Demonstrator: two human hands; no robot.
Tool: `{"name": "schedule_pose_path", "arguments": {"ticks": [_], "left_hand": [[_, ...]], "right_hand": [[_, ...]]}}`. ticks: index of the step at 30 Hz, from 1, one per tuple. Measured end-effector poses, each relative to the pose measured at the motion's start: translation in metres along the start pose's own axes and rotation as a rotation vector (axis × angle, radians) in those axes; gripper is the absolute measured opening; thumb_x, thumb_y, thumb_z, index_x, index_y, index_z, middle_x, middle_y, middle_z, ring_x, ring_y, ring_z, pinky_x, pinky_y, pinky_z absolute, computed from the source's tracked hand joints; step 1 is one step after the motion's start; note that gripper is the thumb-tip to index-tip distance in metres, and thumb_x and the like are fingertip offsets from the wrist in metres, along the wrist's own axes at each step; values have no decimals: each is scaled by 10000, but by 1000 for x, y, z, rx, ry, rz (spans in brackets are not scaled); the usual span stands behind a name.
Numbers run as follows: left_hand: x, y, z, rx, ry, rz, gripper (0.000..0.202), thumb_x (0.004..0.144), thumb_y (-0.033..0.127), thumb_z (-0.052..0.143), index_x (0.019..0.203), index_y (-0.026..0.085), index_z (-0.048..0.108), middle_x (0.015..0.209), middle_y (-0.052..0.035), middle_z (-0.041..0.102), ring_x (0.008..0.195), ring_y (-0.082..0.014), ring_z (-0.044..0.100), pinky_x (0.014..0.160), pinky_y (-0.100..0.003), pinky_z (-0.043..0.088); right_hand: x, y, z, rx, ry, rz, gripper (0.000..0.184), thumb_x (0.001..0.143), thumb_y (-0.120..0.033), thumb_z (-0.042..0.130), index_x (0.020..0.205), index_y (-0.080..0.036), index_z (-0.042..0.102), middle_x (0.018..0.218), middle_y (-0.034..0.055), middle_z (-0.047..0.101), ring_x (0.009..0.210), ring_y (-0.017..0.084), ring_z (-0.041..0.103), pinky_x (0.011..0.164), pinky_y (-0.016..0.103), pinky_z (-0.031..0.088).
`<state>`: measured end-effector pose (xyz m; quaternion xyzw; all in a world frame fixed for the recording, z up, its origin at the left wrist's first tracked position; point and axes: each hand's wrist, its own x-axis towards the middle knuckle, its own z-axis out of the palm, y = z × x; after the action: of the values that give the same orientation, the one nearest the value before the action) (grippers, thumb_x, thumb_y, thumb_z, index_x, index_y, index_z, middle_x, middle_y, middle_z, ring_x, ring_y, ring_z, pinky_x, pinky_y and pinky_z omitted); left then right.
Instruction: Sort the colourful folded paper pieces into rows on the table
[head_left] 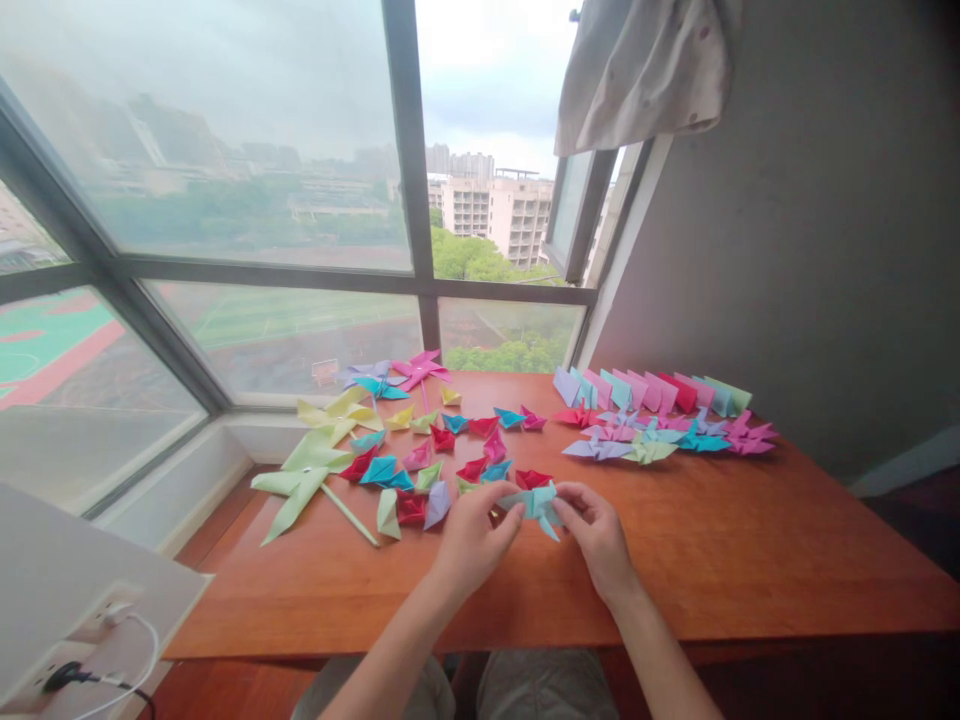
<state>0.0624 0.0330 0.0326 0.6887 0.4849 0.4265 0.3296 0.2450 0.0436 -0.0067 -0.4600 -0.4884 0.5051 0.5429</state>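
Note:
Between my two hands, just above the wooden table point(675, 560), is a light blue folded-paper crane point(538, 505). My left hand point(484, 535) pinches its left side with thumb and fingers. On the other side, my right hand point(596, 530) grips the right part, and its fingers partly cover the paper. A pointed flap hangs down at the middle of the crane. Beyond my hands lie several small folded-paper boats, among them a red boat point(533, 480) close behind the crane and a lilac paper piece point(437, 506) left of my left hand.
Paper pinwheels, including a pale green one point(300, 480) with a stick, lie at the table's left. Folded cranes point(649, 452) sit at the right, before a row of upright folded papers point(645, 390). Windows point(285, 330) border the far side; a wall socket point(71, 660) with cables is lower left.

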Motion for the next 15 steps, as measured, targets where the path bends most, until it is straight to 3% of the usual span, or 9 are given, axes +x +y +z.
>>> {"name": "schedule_pose_path", "arguments": {"ticks": [7,15], "left_hand": [[5,10,-4,65,-67,-10,140,834,276,591,823,189,701,692,-16,658,613,-146,553,529,-218,373],[11,10,0,-310,-144,-196,251,814,405,638,762,160,658,659,-17,631,602,-137,563,546,-220,419]], "right_hand": [[-2,-3,0,-14,2,25,359,719,-474,759,917,-180,703,884,61,715,745,182,632,571,240,462],[0,3,-4,144,-32,58,333,727,-432,776,940,-192,687,887,52,721,732,178,636,599,262,474]]}}
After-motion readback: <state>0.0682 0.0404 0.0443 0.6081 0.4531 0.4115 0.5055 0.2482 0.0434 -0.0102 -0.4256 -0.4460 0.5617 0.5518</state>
